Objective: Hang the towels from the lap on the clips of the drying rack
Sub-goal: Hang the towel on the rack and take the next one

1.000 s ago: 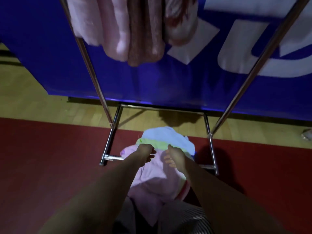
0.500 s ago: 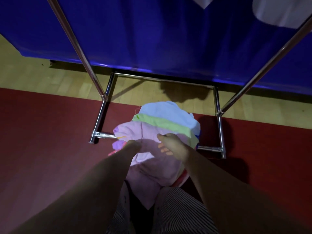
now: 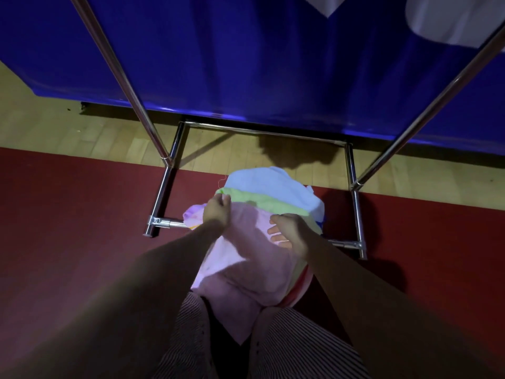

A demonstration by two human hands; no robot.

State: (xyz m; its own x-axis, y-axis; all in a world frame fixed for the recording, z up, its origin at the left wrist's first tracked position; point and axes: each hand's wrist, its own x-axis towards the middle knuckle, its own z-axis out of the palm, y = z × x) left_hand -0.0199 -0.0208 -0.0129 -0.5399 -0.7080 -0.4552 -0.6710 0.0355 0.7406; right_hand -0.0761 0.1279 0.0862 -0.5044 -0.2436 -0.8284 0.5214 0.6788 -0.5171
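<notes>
A pile of towels lies on my lap: a pink towel (image 3: pixel 246 258) on top, a green towel (image 3: pixel 262 202) under it and a light blue towel (image 3: pixel 270 181) at the far end. My left hand (image 3: pixel 217 212) pinches the far left corner of the pink towel. My right hand (image 3: pixel 288 232) rests on the pink towel's right side with relaxed fingers. The drying rack's chrome frame (image 3: pixel 166 184) stands in front of my knees; its clips are out of view above.
A blue banner (image 3: pixel 246 64) hangs behind the rack. Two slanted chrome poles (image 3: pixel 123 77) rise on either side. The floor is red mat (image 3: pixel 68 228) near me and wood strip (image 3: pixel 82 135) beyond. My striped trousers (image 3: pixel 287 346) show at the bottom.
The view tilted down, so the hanging towels left the frame. My left hand moved forward and took hold of the pink towel's far corner. My right hand stayed on the towel.
</notes>
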